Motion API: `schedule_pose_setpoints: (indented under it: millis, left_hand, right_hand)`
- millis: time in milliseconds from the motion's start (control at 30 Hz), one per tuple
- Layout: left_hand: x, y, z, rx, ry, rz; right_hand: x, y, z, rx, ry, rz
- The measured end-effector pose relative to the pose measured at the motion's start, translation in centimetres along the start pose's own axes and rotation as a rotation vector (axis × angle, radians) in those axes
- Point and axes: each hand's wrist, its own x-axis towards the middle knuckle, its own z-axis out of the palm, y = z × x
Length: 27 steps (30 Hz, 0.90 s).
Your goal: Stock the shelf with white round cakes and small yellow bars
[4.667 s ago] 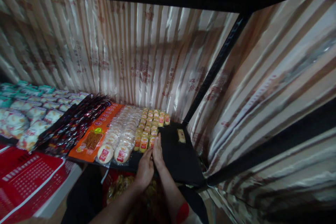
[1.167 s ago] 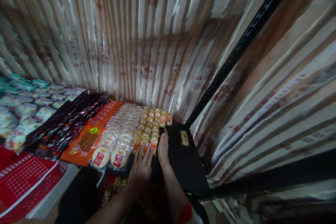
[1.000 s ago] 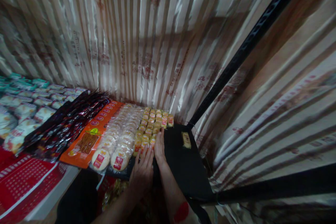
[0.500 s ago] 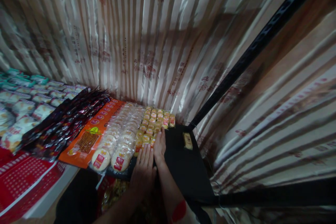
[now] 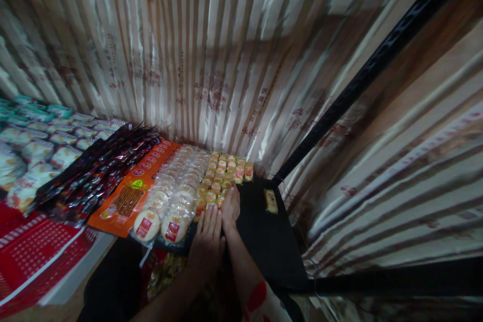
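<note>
Rows of small yellow snack packets [image 5: 222, 177] lie on a black shelf [image 5: 264, 231]. My left hand [image 5: 207, 241] rests flat at the near end of these rows, fingers stretched forward and close together. Beside it, my right hand [image 5: 230, 207] lies edge-on along the right side of the rows, fingers straight, touching the nearest packets. Neither hand holds anything. One loose yellow packet [image 5: 270, 200] sits apart on the bare shelf to the right.
Left of the yellow rows lie round white cakes in clear wrap [image 5: 171, 201], orange packs [image 5: 132, 196], dark red packs [image 5: 94, 171] and white-green packs [image 5: 33, 146]. A red printed box [image 5: 33, 256] stands at the front left. Striped satin cloth [image 5: 196, 60] lines the back and right.
Both hands have stayed at the near end of the yellow rows; the left hand has flattened with its fingers forward. The view has shifted a little.
</note>
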Motion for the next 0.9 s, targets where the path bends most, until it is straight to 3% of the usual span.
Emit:
schedule_pose_setpoints:
  millis: [233, 400, 900]
  left_hand:
    - [-0.9, -0.1, -0.4, -0.055, 0.162, 0.03]
    - [-1.2, 0.0, 0.1, -0.05, 0.127, -0.068]
    - [-1.5, 0.1, 1.2, -0.052, 0.09, -0.041]
  right_hand:
    - [-0.2, 0.0, -0.2, 0.04, 0.025, 0.017]
    - [-0.1, 0.0, -0.1, 0.042, 0.028, 0.025]
    - [1.9, 0.0, -0.4, 0.188, -0.154, 0.112]
